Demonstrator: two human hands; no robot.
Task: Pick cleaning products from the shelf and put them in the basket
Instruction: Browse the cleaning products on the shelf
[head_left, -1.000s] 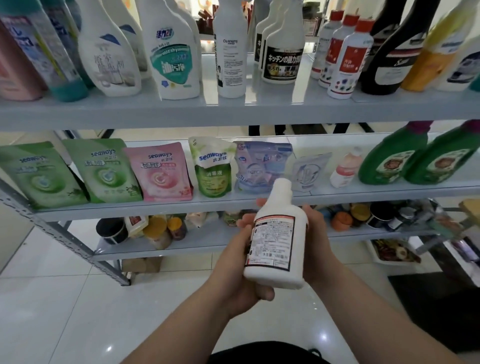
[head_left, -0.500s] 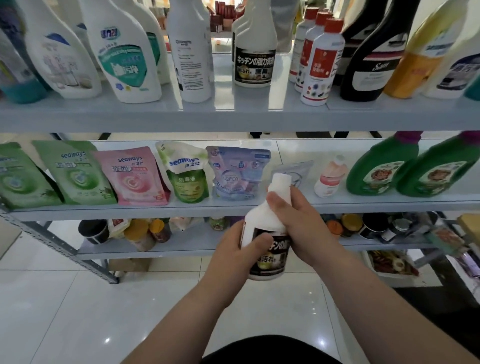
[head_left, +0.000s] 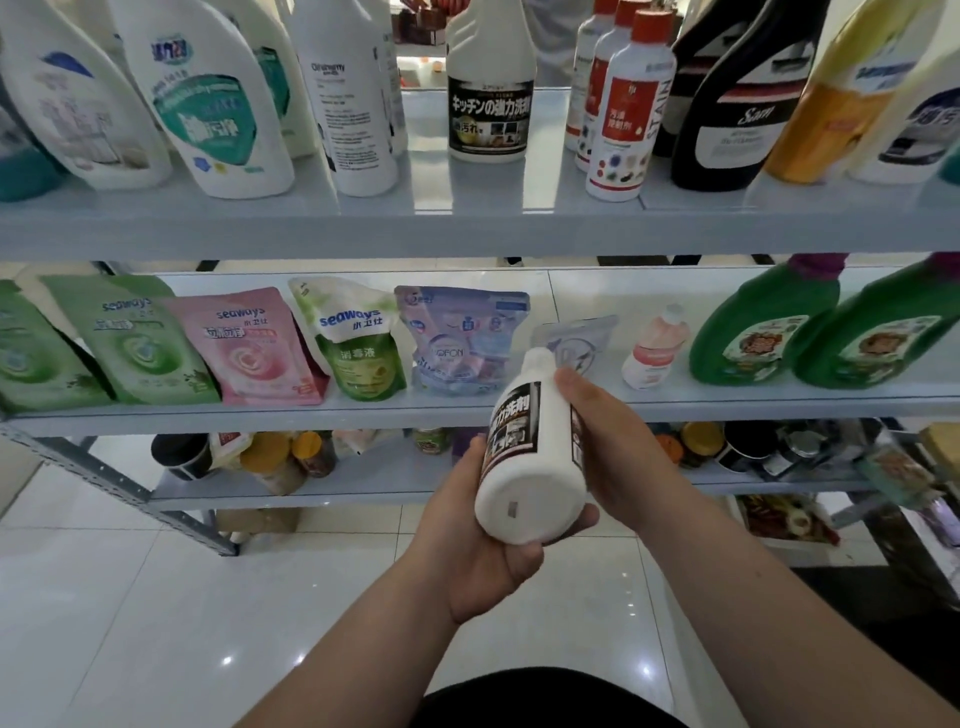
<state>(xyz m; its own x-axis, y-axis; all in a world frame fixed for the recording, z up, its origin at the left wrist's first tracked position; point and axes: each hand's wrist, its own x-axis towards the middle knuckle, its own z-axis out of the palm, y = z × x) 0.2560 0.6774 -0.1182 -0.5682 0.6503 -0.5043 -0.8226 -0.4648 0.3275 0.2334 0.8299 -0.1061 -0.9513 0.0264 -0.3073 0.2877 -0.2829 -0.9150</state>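
Left hand (head_left: 483, 545) and right hand (head_left: 610, 447) grip my picked white plastic black-labelled bottle (head_left: 535, 467); I see no basket, placing remains

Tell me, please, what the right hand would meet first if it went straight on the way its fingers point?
Probably the pale grey pouch on the middle shelf, beyond the white bottle the right hand grips; depth is unclear.

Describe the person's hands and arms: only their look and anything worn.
The left hand and right hand are bare: no gloves, rings or watch show. The left forearm and right forearm are bare too, with no sleeve in view. A black garment shows between them at the bottom edge.
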